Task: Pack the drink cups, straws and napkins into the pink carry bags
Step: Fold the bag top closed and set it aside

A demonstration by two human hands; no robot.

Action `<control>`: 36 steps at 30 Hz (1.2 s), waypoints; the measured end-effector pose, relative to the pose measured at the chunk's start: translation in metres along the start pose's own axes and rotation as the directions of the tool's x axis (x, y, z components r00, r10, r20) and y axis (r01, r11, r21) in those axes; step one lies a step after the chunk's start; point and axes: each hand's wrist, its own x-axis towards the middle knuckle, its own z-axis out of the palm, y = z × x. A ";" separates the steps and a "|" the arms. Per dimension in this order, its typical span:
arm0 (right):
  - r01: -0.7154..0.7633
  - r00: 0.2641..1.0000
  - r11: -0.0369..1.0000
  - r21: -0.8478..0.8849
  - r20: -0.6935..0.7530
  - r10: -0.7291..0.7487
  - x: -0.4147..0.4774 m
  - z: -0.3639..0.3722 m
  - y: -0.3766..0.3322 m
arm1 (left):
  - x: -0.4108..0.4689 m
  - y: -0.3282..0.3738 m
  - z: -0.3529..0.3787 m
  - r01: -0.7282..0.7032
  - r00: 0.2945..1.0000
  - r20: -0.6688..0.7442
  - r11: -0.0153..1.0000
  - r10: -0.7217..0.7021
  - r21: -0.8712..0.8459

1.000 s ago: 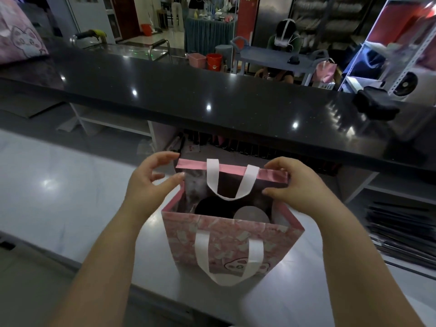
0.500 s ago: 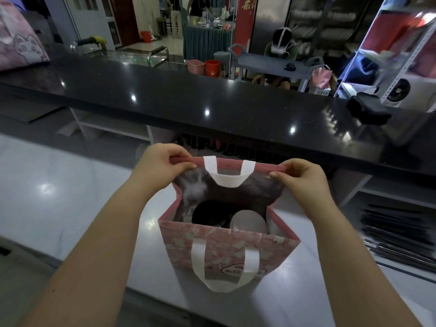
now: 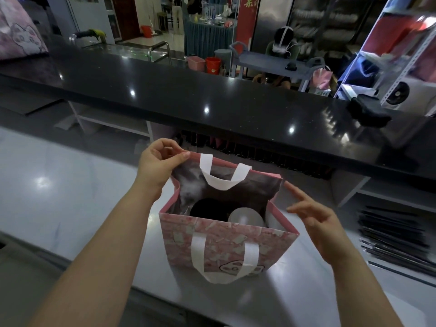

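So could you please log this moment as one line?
left hand: pinching far rim of bag | right hand: open, off bag | in bag: two cups | bag upright on counter

Dim foreground, bright back room

Lit dimly up close, brightly only through the far doorway [image 3: 151, 22]. Caught small white ceiling-light reflections on the glossy black counter [image 3: 212, 100] and a broad soft glare on the grey worktop [image 3: 42, 182]. Bent straight lines toward the edges, wide-angle style. Blurred slightly at the right hand [image 3: 316, 223]. Left the pink bag [image 3: 226, 246] interior murky and shadowed.
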 end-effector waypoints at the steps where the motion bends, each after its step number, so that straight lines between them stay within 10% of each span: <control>1: -0.037 0.996 0.999 -0.033 0.080 0.040 -0.004 0.003 0.001 | 0.000 0.000 0.002 -0.009 1.000 -0.016 1.000 0.009 0.014; 5: -0.083 0.960 0.990 -0.116 0.257 0.111 -0.007 0.022 -0.002 | -0.010 0.000 -0.002 -0.049 0.999 -0.004 0.999 0.049 0.013; 11: -0.076 0.996 0.996 -0.040 0.045 0.078 -0.005 0.035 -0.001 | -0.051 -0.026 -0.052 0.144 0.936 0.344 0.974 -0.076 -0.177; 15: -0.051 0.999 0.998 -0.026 0.001 0.051 0.001 0.036 0.002 | -0.069 -0.044 -0.065 0.314 0.803 0.530 0.949 -0.274 0.015; 21: -0.045 0.991 0.997 0.055 -0.126 0.051 0.013 0.042 0.011 | -0.063 -0.045 -0.040 -0.034 0.949 0.308 0.956 -0.060 0.290; 36: 0.062 0.978 0.983 0.176 -0.207 -0.024 0.033 0.046 0.020 | -0.015 -0.046 -0.015 0.073 0.957 0.281 0.997 -0.078 0.029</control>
